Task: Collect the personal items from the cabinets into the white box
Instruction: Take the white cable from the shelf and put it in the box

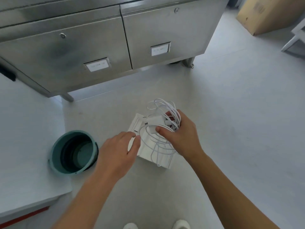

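Right now your right hand point(179, 134) is over the white box point(134, 123), its fingers point(171, 114) curled round a white charger point(155, 124) and a loose tangle of white cable point(162, 106). Thumb and fingers pinch the charger from both sides, just above the box's far half. Some loops of cable stick up past the box's far edge, and others hang down across its near half. Your left hand point(118, 151) is at the box's left side with its fingers almost straight and relaxed. The fingertips and thumb touch the box's edge and hold nothing. The box sits on the pale floor. Left of the box, a teal bucket point(57, 146) stands upright at the edge of a white worktop point(24, 146). Beyond the box stands a steel cabinet point(82, 47) with both labelled doors closed. Far to the right beyond the box lies a cardboard carton point(267, 15). On the near side of the box the tips of your white shoes point(181, 224) show.
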Tool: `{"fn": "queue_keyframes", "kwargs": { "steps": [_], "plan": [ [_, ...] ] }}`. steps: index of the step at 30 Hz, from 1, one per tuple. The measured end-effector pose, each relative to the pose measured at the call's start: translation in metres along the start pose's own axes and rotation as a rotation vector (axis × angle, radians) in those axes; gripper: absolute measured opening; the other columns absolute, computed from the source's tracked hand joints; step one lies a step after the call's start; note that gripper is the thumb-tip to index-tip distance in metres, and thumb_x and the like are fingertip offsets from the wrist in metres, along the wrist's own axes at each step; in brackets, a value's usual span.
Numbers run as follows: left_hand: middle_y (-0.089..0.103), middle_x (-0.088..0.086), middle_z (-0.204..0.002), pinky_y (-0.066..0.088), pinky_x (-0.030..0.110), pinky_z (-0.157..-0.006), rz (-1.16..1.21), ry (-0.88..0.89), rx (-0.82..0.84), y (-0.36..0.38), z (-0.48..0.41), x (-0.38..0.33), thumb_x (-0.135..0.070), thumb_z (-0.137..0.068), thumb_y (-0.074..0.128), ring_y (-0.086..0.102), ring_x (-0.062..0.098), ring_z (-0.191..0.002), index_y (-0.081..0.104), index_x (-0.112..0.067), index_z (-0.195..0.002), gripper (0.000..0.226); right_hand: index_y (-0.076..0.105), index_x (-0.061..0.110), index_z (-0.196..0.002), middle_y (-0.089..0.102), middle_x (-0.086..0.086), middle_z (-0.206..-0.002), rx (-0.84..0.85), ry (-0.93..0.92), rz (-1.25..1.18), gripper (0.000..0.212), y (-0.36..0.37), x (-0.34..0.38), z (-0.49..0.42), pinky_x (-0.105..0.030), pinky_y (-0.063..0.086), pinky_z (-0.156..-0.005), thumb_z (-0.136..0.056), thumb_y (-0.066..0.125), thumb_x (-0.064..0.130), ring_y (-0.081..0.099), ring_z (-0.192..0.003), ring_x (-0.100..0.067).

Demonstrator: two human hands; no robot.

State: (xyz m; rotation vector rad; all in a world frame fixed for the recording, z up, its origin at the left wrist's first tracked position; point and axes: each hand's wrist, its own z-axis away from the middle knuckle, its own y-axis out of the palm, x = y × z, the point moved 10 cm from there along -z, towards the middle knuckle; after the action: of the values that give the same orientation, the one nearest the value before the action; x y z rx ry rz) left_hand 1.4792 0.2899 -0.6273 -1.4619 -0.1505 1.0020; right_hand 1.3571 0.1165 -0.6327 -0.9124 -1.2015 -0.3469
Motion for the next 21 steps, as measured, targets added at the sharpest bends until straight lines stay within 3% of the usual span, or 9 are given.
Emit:
{"fn": "queue_keyframes", "kwargs": {
  "steps": [6,11,13,21],
  "plan": [
    [0.067,-0.014,-0.109,0.043,0.033,-0.078,-0.003,0.116,-0.119,0.065,-0.044,0.03,-0.058,-0.094,0.024,0.063,0.014,-0.095,0.064,-0.03,-0.111,0.052,0.065,0.031,-0.104,0.071,0.018,-0.092,-0.073,-0.099,-0.01,0.037,0.03,-0.068,-0.026,-0.035,0.059,-0.077,-0.074,0.085,0.041,0.068,-0.085,-0.004],
    [0.068,-0.013,-0.105,0.044,0.032,-0.074,0.028,0.17,-0.247,0.078,-0.081,0.047,-0.062,-0.096,0.024,0.063,0.012,-0.09,0.066,-0.03,-0.106,0.054,0.064,0.03,-0.101,0.07,0.014,-0.088,-0.04,-0.267,-0.003,0.035,0.052,-0.056,-0.065,-0.03,0.058,-0.073,-0.074,0.085,0.037,0.067,-0.081,-0.006],
    [0.069,-0.013,-0.104,0.048,0.035,-0.075,0.031,0.205,-0.294,0.068,-0.088,0.045,-0.06,-0.096,0.025,0.064,0.013,-0.089,0.066,-0.029,-0.105,0.052,0.065,0.029,-0.101,0.07,0.013,-0.087,-0.05,-0.299,0.002,0.034,0.052,-0.05,-0.068,-0.034,0.059,-0.074,-0.074,0.085,0.036,0.068,-0.081,-0.008],
    [0.069,-0.011,-0.104,0.049,0.034,-0.078,-0.025,0.205,-0.247,0.059,-0.075,0.051,-0.061,-0.096,0.021,0.063,0.013,-0.088,0.067,-0.028,-0.108,0.057,0.065,0.027,-0.097,0.071,0.012,-0.087,-0.084,-0.286,0.047,0.032,0.051,-0.046,-0.052,-0.038,0.058,-0.073,-0.074,0.086,0.034,0.068,-0.079,-0.009]
  ]
}}
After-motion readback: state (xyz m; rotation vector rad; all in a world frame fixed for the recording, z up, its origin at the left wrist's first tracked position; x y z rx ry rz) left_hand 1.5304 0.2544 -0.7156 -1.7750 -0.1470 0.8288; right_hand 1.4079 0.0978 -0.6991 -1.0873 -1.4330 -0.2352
